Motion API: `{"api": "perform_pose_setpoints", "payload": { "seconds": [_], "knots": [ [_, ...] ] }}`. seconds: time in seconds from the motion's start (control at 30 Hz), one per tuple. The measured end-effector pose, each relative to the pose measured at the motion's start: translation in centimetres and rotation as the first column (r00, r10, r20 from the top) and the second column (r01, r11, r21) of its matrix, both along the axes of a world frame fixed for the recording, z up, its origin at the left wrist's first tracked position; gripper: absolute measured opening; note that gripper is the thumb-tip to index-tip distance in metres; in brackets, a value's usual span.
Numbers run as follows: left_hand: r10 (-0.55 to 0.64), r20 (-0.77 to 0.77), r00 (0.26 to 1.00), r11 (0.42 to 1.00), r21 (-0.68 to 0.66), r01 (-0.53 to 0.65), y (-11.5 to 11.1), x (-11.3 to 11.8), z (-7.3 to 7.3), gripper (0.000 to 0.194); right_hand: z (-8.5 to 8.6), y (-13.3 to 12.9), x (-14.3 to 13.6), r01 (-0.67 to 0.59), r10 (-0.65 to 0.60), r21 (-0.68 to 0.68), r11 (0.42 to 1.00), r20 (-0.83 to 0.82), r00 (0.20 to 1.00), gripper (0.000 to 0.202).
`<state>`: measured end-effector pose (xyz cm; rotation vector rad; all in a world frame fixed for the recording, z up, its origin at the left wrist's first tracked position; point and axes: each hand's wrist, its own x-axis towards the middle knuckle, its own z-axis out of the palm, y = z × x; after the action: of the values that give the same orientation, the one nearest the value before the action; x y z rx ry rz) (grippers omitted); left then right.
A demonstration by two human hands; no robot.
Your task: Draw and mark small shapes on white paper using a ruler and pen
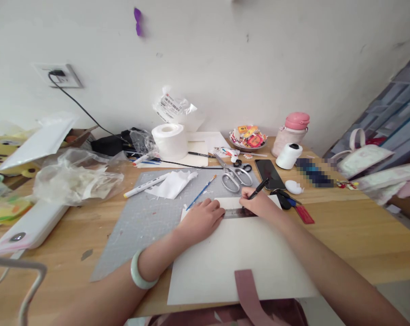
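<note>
A large white sheet of paper [232, 253] lies at the table's front, partly over a grey cutting mat [133, 231]. Across the sheet's upper part rests a dark, see-through ruler [237, 213]. My left hand [202, 218] lies on the paper, fingertips pressing at the ruler's left end. In my right hand [255, 203] is a black pen [260, 187], gripped and tilted, held just above the ruler's edge; its tip is mostly hidden by my fingers. Beyond the hands lie silver scissors [232, 175] and a blue paintbrush [201, 192].
A phone [269, 174], a thread spool [288, 156] and a pink-lidded bottle [291, 133] stand or lie to the right. Behind are a white paper roll [170, 141] and a bowl of wrapped sweets [248, 137]. Plastic bags [78, 176] and a power bank-like white case [30, 226] occupy the left.
</note>
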<state>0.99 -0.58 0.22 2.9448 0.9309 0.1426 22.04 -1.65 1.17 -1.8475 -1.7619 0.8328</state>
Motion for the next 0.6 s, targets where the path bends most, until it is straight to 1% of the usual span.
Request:
{"api": "perform_pose_setpoints", "payload": {
  "seconds": [0.13, 0.33, 0.5, 0.6],
  "knots": [
    [-0.003, -0.012, 1.000, 1.000, -0.013, 0.002, -0.02, 0.05, 0.22, 0.026, 0.08, 0.02, -0.03, 0.004, -0.004, 0.026, 1.000, 0.009, 1.000, 0.011],
    [-0.011, -0.055, 0.998, 1.000, -0.026, 0.009, -0.21, 0.07, 0.66, 0.025, -0.04, 0.06, 0.09, 0.009, -0.009, -0.003, 1.000, -0.011, 1.000, 0.009],
    [-0.026, -0.081, 0.996, 0.999, -0.027, 0.024, -0.25, 0.17, 0.61, 0.023, -0.22, 0.09, 0.19, 0.013, -0.013, 0.009, 1.000, -0.008, 1.000, 0.009],
    [-0.043, -0.067, 0.997, 0.999, -0.009, 0.043, -0.14, 0.03, 0.54, 0.022, -0.25, 0.23, 0.19, 0.023, -0.021, 0.059, 0.998, -0.040, 0.999, 0.010]
  ]
}}
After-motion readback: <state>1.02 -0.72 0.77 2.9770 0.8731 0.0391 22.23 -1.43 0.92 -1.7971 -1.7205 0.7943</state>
